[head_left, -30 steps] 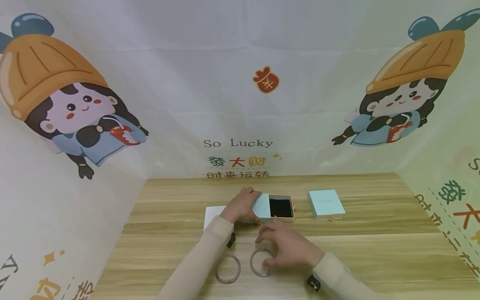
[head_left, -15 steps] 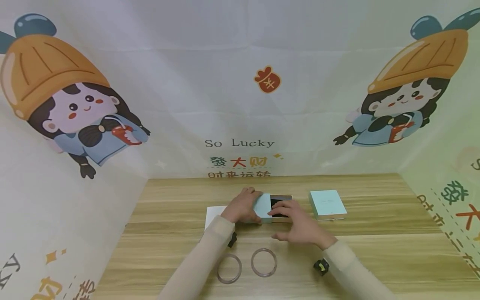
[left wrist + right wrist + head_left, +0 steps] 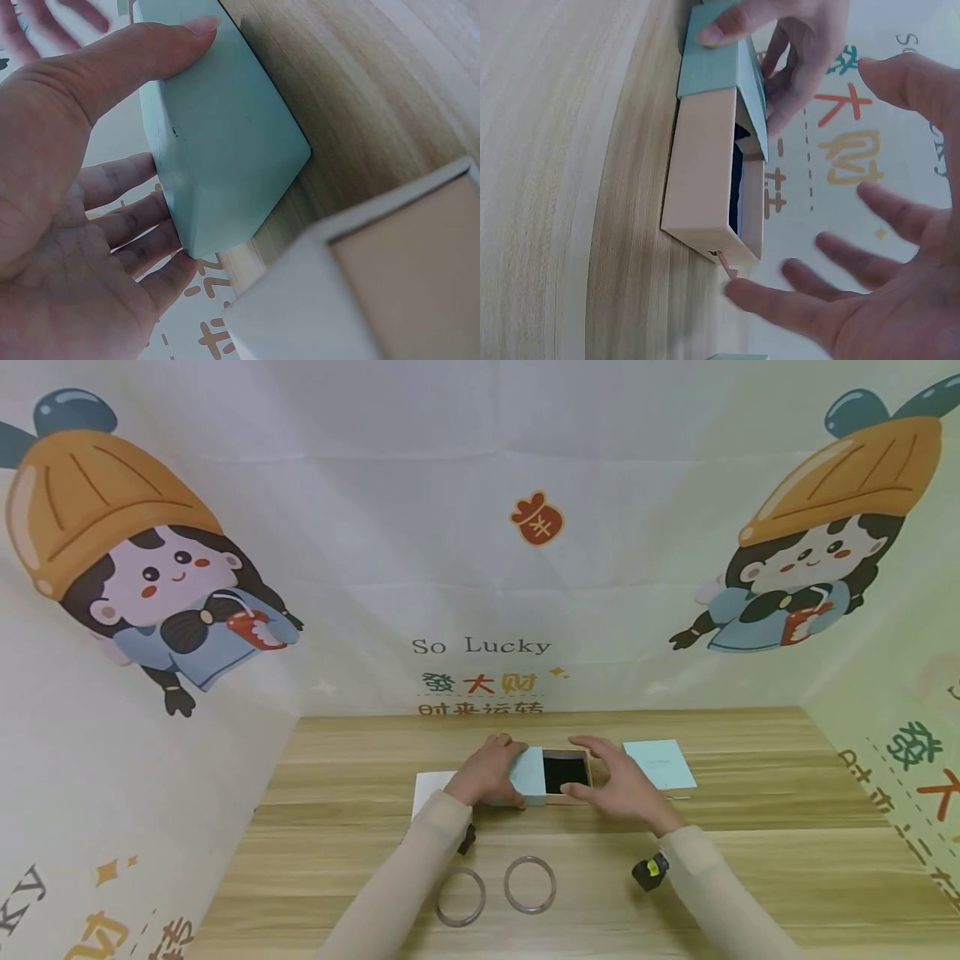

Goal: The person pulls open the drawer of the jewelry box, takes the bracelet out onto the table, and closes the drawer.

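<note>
On the far middle of the table my left hand (image 3: 491,772) grips the teal sleeve (image 3: 531,777) of a drawer-style gift box. The left wrist view shows its thumb on one face of the sleeve (image 3: 225,150) and fingers along another. A pale pink drawer (image 3: 701,165) sticks partway out of the sleeve, with a black lining (image 3: 564,772) inside. My right hand (image 3: 622,785), fingers spread, hovers around the drawer's right end and holds nothing. Close to its fingertip is the drawer's small ribbon tab (image 3: 725,264). Two translucent bangles, a right one (image 3: 555,885) and a left one (image 3: 484,895), lie nearer me.
A second teal box (image 3: 662,764), closed, stands right of the drawer, partly behind my right hand. A white box (image 3: 429,789) sits to the left, half hidden by my left forearm. Printed cloth (image 3: 360,610) walls in the wooden table (image 3: 750,860) at the back and sides.
My right hand has moved from above the right bangle, up across the drawer, to the drawer's right end. The left hand keeps its grip on the sleeve; both bangles stay on the table.
</note>
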`<move>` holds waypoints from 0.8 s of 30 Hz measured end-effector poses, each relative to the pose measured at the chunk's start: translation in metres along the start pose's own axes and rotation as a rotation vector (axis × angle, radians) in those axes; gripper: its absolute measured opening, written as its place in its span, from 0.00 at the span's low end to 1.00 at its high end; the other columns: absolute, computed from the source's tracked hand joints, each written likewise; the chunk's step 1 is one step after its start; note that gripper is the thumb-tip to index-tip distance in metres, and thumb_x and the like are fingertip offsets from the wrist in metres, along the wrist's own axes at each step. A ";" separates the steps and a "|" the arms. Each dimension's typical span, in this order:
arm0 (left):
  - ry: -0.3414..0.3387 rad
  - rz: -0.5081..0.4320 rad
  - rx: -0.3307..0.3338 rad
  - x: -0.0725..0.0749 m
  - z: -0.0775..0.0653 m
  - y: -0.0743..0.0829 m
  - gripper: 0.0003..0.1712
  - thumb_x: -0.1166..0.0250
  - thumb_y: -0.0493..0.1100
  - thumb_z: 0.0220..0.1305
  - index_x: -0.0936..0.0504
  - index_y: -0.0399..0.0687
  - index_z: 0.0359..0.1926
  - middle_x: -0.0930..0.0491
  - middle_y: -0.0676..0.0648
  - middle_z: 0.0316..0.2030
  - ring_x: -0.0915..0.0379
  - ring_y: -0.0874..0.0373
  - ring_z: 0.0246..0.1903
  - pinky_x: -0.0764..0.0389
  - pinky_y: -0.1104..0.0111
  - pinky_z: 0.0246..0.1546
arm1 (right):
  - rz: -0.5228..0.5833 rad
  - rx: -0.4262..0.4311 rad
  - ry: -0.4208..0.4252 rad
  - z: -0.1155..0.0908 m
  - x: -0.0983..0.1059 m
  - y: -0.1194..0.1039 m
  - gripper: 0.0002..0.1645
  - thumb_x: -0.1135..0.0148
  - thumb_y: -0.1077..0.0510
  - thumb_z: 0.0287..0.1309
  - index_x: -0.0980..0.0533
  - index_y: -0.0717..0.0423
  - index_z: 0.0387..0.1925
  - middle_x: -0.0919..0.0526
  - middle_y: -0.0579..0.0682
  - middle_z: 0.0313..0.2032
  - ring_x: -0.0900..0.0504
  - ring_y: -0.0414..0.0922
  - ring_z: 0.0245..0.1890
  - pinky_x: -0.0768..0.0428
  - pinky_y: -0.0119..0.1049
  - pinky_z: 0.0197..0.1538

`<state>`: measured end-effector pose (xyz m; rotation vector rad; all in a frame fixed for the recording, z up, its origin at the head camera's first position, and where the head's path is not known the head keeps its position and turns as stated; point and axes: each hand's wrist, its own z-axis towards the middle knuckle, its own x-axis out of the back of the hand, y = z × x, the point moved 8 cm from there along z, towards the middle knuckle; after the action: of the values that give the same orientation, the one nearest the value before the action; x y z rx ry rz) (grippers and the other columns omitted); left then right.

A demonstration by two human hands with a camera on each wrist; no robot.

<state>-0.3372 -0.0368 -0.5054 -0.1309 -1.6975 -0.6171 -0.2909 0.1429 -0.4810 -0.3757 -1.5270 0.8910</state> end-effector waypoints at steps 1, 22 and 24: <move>0.001 0.002 0.000 0.000 0.000 0.000 0.55 0.15 0.52 0.43 0.30 0.47 0.73 0.26 0.44 0.63 0.33 0.50 0.61 0.24 0.58 0.64 | 0.021 -0.031 -0.008 0.001 0.000 0.004 0.46 0.31 0.41 0.63 0.36 0.51 0.76 0.34 0.60 0.75 0.30 0.65 0.71 0.28 0.67 0.66; -0.003 -0.006 0.004 0.000 -0.001 0.000 0.55 0.15 0.51 0.43 0.30 0.47 0.73 0.27 0.44 0.63 0.34 0.50 0.62 0.24 0.57 0.65 | 0.288 -0.426 0.005 0.010 -0.018 0.052 0.27 0.59 0.57 0.77 0.29 0.76 0.62 0.15 0.64 0.40 0.13 0.45 0.33 0.12 0.38 0.38; -0.001 -0.008 0.003 0.000 -0.001 0.001 0.55 0.15 0.50 0.43 0.30 0.47 0.72 0.26 0.44 0.63 0.33 0.50 0.62 0.24 0.57 0.65 | 0.267 -0.416 0.010 0.012 -0.020 0.055 0.25 0.58 0.60 0.75 0.26 0.77 0.57 0.14 0.63 0.39 0.14 0.44 0.31 0.12 0.37 0.37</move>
<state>-0.3361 -0.0369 -0.5049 -0.1223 -1.7009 -0.6211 -0.3129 0.1609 -0.5330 -0.9005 -1.6764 0.7677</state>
